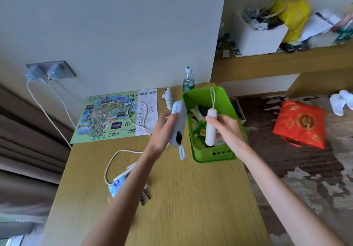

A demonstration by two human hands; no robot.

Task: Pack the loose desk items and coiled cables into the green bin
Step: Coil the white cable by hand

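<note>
Single head-worn wide-angle view, looking forward and steeply down from above wooden desk (pixel 191 198). Close range: both forearms reach in from bottom edge. Wall fills top, carpeted floor at right. Edges bowed by lens.

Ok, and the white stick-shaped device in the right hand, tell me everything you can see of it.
The white stick device is a slim, smooth cylinder with rounded ends, plastic by the look of it. A thin white cord loop rises from its top end. It stands nearly upright, held around its middle by the right hand, thumb across the front. It hangs over the green bin, lower end down among the contents; whether it touches them I cannot tell. No markings are readable.
</note>
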